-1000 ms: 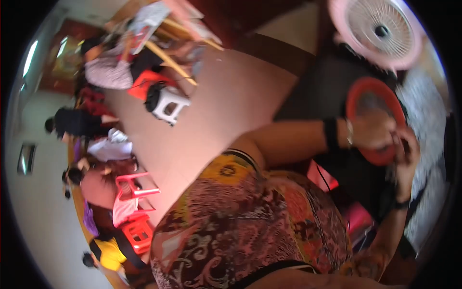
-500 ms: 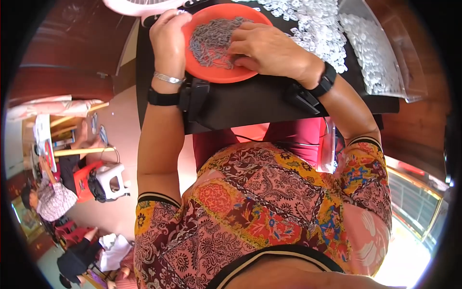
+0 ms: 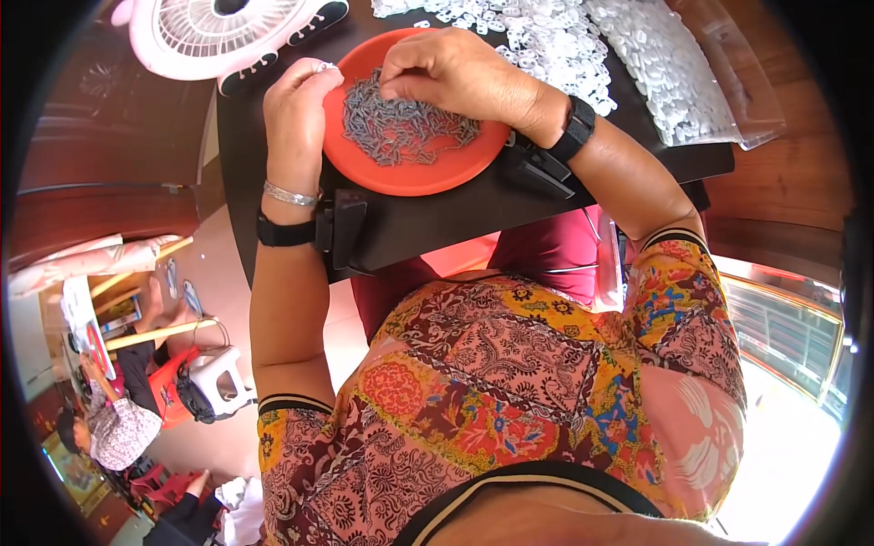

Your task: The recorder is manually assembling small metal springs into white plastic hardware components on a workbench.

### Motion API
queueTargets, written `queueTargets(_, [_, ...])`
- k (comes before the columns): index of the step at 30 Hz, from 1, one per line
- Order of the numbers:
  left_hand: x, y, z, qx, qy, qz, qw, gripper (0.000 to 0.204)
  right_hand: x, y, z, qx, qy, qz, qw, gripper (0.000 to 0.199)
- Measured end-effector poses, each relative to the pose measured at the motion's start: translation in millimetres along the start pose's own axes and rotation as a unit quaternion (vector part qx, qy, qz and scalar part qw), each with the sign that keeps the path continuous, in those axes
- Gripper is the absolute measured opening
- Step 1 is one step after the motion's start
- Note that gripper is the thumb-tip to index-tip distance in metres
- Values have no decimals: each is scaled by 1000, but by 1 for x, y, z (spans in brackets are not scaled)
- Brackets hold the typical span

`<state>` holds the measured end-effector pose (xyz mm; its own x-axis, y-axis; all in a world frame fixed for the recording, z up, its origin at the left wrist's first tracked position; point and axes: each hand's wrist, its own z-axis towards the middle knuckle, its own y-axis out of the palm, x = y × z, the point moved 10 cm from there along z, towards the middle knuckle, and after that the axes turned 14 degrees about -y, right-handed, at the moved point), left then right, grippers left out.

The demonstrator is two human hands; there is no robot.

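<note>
Nearest is the wearer's patterned shirt [image 3: 492,373], short of the edge of a black table [image 3: 419,223]. The left hand [image 3: 296,114] is at the left rim of an orange-red bowl [image 3: 410,177], thumb and forefinger pinched on a small white piece [image 3: 326,66]. The right hand [image 3: 464,77] is over the bowl, fingers curled toward the thumb; whether they grip anything cannot be told. Slim grey pieces [image 3: 410,136] lie heaped inside the bowl. Beyond it, white pieces [image 3: 555,45] are spread loose, with more in a clear tub [image 3: 763,127] to the right. A pink-rimmed fan [image 3: 205,36] stands far left. Well apart, on the floor, are a white stool [image 3: 221,382] and a seated co-worker [image 3: 123,432].
</note>
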<state>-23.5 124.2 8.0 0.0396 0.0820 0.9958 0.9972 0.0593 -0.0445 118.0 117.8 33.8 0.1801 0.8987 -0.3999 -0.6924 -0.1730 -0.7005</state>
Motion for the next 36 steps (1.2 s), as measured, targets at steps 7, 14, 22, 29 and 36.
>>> queueTargets(7, [5, 24, -14, -68, 15, 16, 997, 14, 12, -6, -4, -3, 55, -24, 998, 24])
queueTargets(14, [-6, 44, -21, -146, -36, 0, 989, 20, 22, -16, -5, 58, 122, 84, 987, 41])
queueTargets(22, [-8, 47, -26, -145, -72, -7, 987, 21, 16, -5, -4, 84, 134, 279, 947, 30])
queueTargets(29, [-9, 50, -25, -148, -59, -22, 987, 20, 14, 2, -5, 80, 138, 315, 936, 23])
queueTargets(36, [-7, 50, -26, -144, -50, -16, 988, 20, 15, -3, -5, 88, 138, 289, 943, 24])
